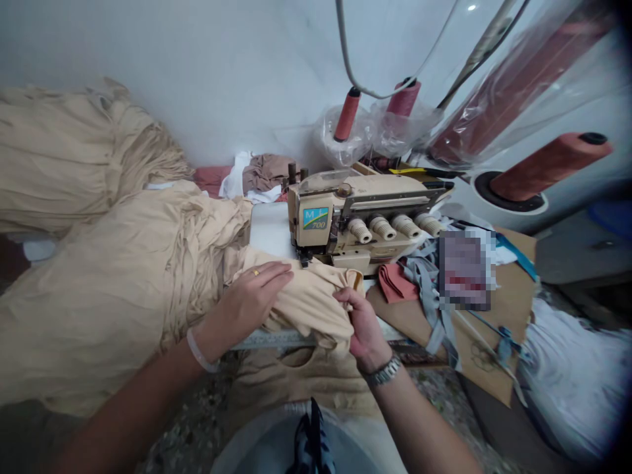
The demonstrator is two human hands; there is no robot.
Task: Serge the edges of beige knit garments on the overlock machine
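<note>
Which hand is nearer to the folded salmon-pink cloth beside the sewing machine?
Right. The right hand grips the beige fabric just left of the folded salmon-pink cloth; the left hand lies on that fabric, farther left.

Cool, rather dim light is falling evenly over the sewing machine (pixel 365 210), whose label is reading clearly. Above and to its right, a small glare spot (pixel 472 7) is shining, and plastic wrapping (pixel 513 85) is catching pale streaks. Below it, the floor (pixel 180 408) is sinking into shadow. Far right of it, wide-angle distortion is stretching shapes and black vignetting is swallowing the corners.
</note>
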